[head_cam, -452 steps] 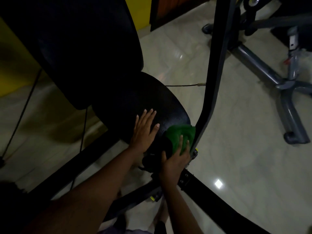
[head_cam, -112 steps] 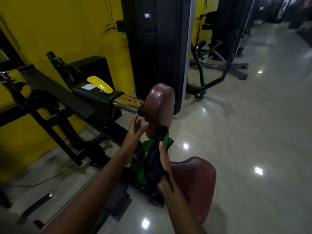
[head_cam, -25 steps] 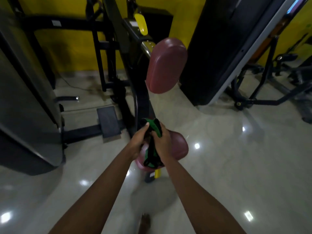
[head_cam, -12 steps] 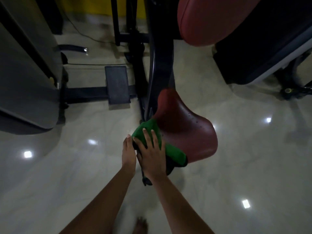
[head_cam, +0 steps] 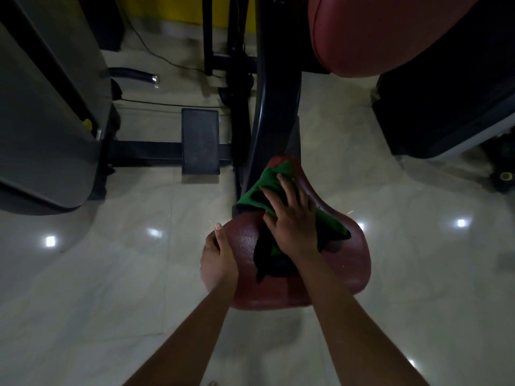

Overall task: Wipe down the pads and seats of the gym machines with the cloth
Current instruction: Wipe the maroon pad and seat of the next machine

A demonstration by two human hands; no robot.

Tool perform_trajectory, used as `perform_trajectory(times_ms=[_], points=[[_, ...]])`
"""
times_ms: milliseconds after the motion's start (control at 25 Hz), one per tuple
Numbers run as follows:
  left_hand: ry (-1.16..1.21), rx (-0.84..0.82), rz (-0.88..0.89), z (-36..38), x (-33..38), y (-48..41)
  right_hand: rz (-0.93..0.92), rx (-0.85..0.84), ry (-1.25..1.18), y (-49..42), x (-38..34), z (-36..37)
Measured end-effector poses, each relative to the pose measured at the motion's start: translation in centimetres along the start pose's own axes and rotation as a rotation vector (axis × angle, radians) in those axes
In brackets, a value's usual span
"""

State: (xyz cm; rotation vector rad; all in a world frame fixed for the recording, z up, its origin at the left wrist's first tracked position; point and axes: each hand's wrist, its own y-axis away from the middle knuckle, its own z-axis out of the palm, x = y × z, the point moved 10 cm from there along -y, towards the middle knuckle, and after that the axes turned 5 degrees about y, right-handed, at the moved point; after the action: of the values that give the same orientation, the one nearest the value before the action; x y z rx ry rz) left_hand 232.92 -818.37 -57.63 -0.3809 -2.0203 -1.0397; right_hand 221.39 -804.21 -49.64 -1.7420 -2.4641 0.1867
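Right hand point(head_cam: 292, 224) lay flat, fingers spread, pressing green cloth point(head_cam: 257, 195) onto red seat point(head_cam: 281, 291) near its far narrow end. Left hand point(head_cam: 218, 257) wrapped seat's left edge, steadying it. Best bet imo was even palm pressure and long overlapping strokes, far to near. Near half and rims looked undone. Cloth's dark tail trailed loose, so refold was worth doing.

No legible text, label, brand, number or sign in view. Lighting dim. Checked surfaces: maroon seat point(head_cam: 334, 274), maroon back pad point(head_cam: 376, 32), green cloth point(head_cam: 267, 188), black machine frame point(head_cam: 276, 93), footplate point(head_cam: 200, 140). No readable marking on any of them.
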Motion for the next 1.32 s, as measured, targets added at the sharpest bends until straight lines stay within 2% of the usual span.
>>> perform_trajectory(times_ms=[160,280,440,560,640,720,880,1000,1120,1200,1320], points=[[-0.079,0.026,0.044,0.0,-0.4,-0.8,-0.003,0.032,-0.005,3.1,-3.0,-0.7],[-0.077,0.054,0.069,-0.1,-0.5,-0.8,-0.127,-0.017,-0.054,5.6,-6.5,-0.5],[-0.101,0.062,0.073,-0.2,-0.4,-1.0,-0.376,-0.107,0.014,0.5,-6.8,0.8],[-0.091,0.064,0.114,-0.2,-0.2,-1.0,-0.314,-0.141,0.084,-2.5,-6.1,1.4],[-0.102,0.045,0.118,0.0,-0.4,-1.3,-0.264,-0.109,0.033,-1.3,-6.9,0.9],[-0.115,0.037,0.13,0.1,-0.1,-1.1,-0.325,-0.085,-0.045,-0.2,-7.5,0.6],[-0.088,-0.138,0.186,1.0,0.7,-1.7,-0.513,-0.076,0.002,-3.7,-5.8,0.8],[-0.402,-0.27,0.331,2.9,3.3,-3.1,-0.552,-0.089,0.102,-6.7,-4.3,1.4],[-0.746,-0.29,0.539,6.3,6.6,-2.9,-0.482,-0.048,0.081,-9.1,-2.4,1.1],[-0.804,-0.255,0.653,8.1,8.2,-1.8,-0.337,-0.023,0.005,-10.7,-0.2,0.9],[-0.827,-0.198,0.706,8.7,8.5,-1.2,-0.055,-0.052,-0.163,-11.2,3.5,1.5]])
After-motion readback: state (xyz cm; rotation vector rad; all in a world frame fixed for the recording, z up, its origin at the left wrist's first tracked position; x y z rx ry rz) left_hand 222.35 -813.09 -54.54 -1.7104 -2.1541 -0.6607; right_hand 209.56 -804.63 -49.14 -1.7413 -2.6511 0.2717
